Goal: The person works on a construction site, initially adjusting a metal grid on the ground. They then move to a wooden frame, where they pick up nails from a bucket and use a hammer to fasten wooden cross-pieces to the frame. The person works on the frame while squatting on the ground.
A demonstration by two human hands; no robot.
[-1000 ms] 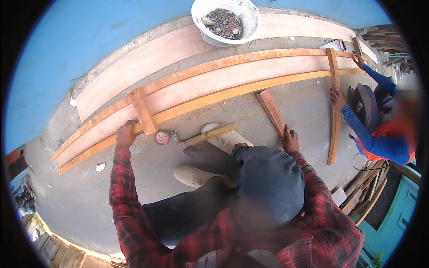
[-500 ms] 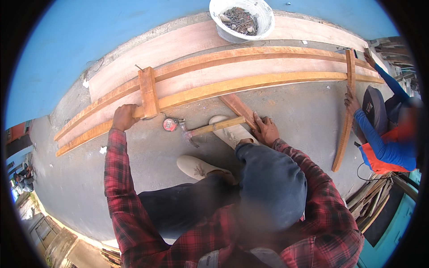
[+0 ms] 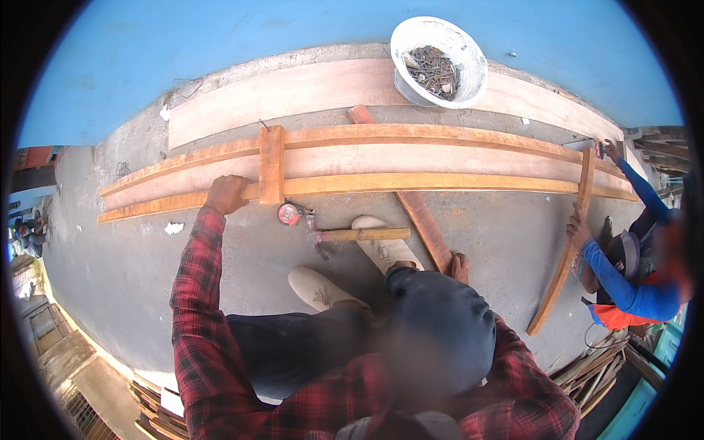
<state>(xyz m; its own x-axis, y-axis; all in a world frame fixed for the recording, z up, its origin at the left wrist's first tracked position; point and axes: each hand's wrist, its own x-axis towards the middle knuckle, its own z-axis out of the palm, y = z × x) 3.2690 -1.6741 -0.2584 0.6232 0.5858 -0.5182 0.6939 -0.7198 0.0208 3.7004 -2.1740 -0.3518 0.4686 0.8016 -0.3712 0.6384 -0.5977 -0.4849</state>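
Note:
My left hand (image 3: 228,194) is closed around the near rail of a long wooden frame (image 3: 352,183), just left of a short crosspiece (image 3: 271,163) with a nail standing at its far end. My right hand (image 3: 460,268), partly hidden behind my knee, grips the near end of a reddish-brown wooden board (image 3: 425,227). That board passes slantwise under the frame, and its far end shows beyond the far rail. Between my hands, a claw hammer (image 3: 359,235) with a wooden handle lies across my shoe. Beside the hammer head sits a red tape measure (image 3: 290,213).
A white bucket (image 3: 475,70) of nails stands beyond the frame, by a pale plywood strip (image 3: 286,92) along the blue wall. At the right, a co-worker in blue sleeves (image 3: 634,290) holds a wooden crosspiece (image 3: 561,275) over the frame's end. Scrap wood lies behind them.
My right hand has moved along with the reddish-brown board, which now reaches under and past both rails. My left hand stays on the near rail. The whole view has shifted.

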